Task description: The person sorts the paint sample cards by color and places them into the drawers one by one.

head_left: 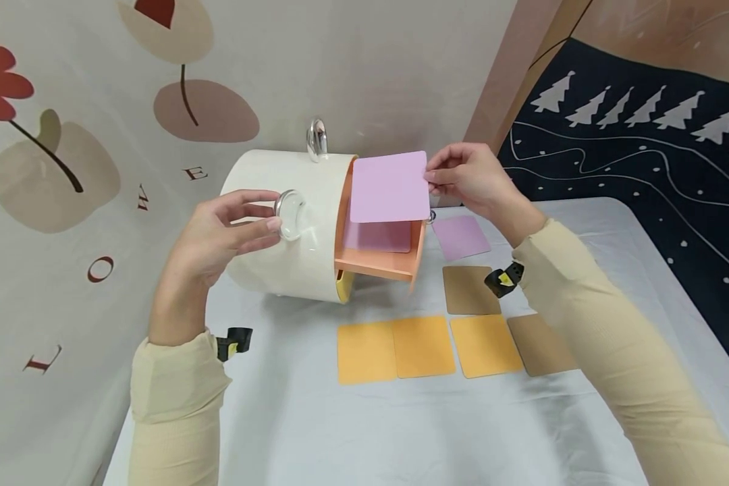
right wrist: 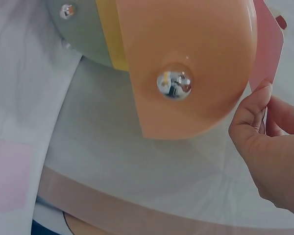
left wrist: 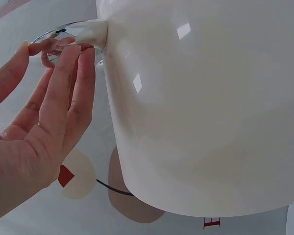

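A glossy white barrel-shaped drawer box lies on the table with its orange drawer pulled out. My right hand pinches the edge of a lilac square card above that drawer. Inside the drawer lies another lilac card, partly hidden by the held one. With thumb and fingers, my left hand grips a shiny silver fitting on the white side. The drawer's round silver knob shows in the right wrist view, with the held card beside the drawer front.
On the white tablecloth lie a lilac card, several orange cards and two brown cards. A second silver fitting stands on the box. Below the orange drawer show a yellow drawer and a green one.
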Demonstrator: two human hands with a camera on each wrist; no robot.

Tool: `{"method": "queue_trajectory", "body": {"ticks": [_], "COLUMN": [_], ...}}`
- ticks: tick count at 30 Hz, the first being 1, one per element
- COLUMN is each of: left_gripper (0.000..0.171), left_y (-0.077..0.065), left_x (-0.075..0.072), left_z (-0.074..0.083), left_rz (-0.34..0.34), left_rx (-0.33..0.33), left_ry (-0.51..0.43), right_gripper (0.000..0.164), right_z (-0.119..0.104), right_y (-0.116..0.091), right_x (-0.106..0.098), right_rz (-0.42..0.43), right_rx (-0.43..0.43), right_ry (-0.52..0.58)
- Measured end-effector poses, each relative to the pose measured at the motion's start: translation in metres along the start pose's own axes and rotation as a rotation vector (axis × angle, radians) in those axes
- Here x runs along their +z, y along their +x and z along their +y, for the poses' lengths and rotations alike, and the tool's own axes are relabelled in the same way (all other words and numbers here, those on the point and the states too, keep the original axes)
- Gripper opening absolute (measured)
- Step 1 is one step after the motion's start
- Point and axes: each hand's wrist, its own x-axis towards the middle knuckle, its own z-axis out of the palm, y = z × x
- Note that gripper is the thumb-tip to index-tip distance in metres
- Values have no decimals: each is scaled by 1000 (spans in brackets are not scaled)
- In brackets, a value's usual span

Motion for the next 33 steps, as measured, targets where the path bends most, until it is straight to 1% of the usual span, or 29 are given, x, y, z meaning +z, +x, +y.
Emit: {"method": "queue_trajectory", "body": {"ticks": [4,9,12,16,19,22,26,29,33], "left_gripper": [32,32,32,32,31,32,32,32,32], "left_y": [0,0,-1,-1,-1,-1,-1,-1,-1], "left_x": [0,-1,-1,-1,-2,-1,-1,-1,-1], "left_z": [0,1,1,2,2,2,1,1,1], "left_rz": [-2,-3,-2,-1,-1,-3,-4,-3,-3], "left_rx": [4,6,6,5,4,0,1,5,6], "left_ry": [-8,-12,-8,-5,-7,-11,-17,-16,-9], "right_gripper": [15,22,18,11,11,15,20,22,26], "right_z": [0,2,4,5,6,11,29,52,86], "right_y": [1,0,-1,-3,-4,-5,-3,2,8], "right_x": [4,-1,-7,-17,-26,-39,-59,-74,-91], "right_rz": [-14,-12,-18,-22,-18,-6,14,15,17], "right_rx": [18,26,13,-11,-13,3,31,51,83], "right_ry": [-25,-88,-99,-89,-89,-124,-213,-296,-338]}}
